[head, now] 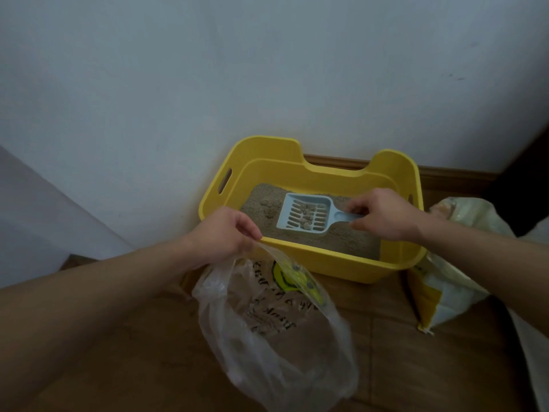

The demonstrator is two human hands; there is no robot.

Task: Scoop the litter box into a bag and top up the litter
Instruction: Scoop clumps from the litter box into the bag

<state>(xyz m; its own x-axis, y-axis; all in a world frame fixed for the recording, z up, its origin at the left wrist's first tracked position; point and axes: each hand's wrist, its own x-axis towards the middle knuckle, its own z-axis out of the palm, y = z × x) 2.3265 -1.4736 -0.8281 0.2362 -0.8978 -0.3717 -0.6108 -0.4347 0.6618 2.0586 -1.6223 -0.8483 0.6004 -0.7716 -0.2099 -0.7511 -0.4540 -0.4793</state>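
Note:
A yellow litter box (pixel 341 263) stands on the floor against the wall, part filled with sandy litter (pixel 347 239). My right hand (pixel 383 215) grips the handle of a pale blue slotted scoop (pixel 303 215), held level over the litter with a few clumps in it. My left hand (pixel 225 233) pinches the rim of a clear plastic bag (pixel 276 337) with a yellow smiley print, holding it up against the box's front left edge. The bag hangs open toward me on the floor.
A white and yellow litter sack (pixel 451 281) stands open to the right of the box. The white wall (pixel 267 69) with a wooden skirting board (pixel 454 176) is just behind. Wooden floor (pixel 416 367) lies in front. A dark shape (pixel 523 197) sits at the right edge.

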